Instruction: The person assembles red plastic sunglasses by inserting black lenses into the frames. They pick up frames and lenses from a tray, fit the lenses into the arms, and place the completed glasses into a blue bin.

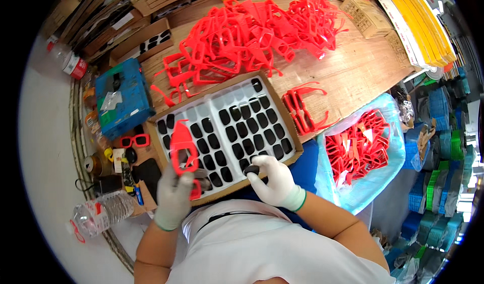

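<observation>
My left hand (174, 195), in a white glove, is closed on a red glasses frame (182, 150), held tilted over the left part of a lens box. That cardboard box (297, 150) carries a white tray (218, 127) with rows of dark lenses (246, 111); several slots along its far side hold none. At the tray's near edge my gloved right hand (277, 185) pinches a dark lens (251, 170) between thumb and fingers. Beyond the box spreads a large heap of red glasses frames (252, 34). A few more folded red frames (302, 110) lie right of the box.
A bin lined with blue plastic (398, 148), full of red frames, stands at the right. On the left are a blue box (123, 100), a pair of red glasses (135, 141) and a large plastic bottle (103, 213). Yellow and white cartons (418, 21) stack at the back right.
</observation>
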Tool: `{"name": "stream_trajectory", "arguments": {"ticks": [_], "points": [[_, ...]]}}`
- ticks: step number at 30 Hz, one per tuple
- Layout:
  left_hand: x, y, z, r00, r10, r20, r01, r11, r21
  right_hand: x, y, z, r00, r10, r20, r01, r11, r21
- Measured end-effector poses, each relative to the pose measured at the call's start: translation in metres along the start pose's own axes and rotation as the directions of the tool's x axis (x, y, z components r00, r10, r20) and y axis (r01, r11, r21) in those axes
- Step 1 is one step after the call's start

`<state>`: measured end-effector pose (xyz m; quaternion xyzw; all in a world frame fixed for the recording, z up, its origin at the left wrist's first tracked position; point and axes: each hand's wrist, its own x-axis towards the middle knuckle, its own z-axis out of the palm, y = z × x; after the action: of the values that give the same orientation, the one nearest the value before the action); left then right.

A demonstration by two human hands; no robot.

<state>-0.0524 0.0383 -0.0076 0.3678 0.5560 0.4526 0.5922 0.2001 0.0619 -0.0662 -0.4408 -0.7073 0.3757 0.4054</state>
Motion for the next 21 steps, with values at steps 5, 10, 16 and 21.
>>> {"name": "stream_trajectory", "arguments": {"ticks": [5, 10, 16, 21], "points": [[-0.02, -0.006, 0.032, 0.962, 0.185, 0.203, -0.271, 0.749, 0.604, 0.004, -0.052, 0.006, 0.934, -0.349, 0.083, 0.341, 0.935, 0.095], [-0.033, -0.02, 0.033, 0.947, 0.181, 0.264, -0.29, 0.836, 0.466, -0.004, -0.053, 0.01, 0.994, -0.014, 0.104, -0.012, 0.97, 0.243], [-0.036, -0.025, 0.031, 0.956, 0.118, 0.268, -0.24, 0.84, 0.487, 0.007, -0.055, -0.001, 0.975, -0.207, 0.082, 0.209, 0.978, -0.01], [-0.032, -0.024, 0.034, 0.955, 0.099, 0.281, -0.255, 0.762, 0.596, 0.008, -0.053, -0.004, 0.975, -0.15, 0.166, 0.143, 0.988, 0.054]]}}
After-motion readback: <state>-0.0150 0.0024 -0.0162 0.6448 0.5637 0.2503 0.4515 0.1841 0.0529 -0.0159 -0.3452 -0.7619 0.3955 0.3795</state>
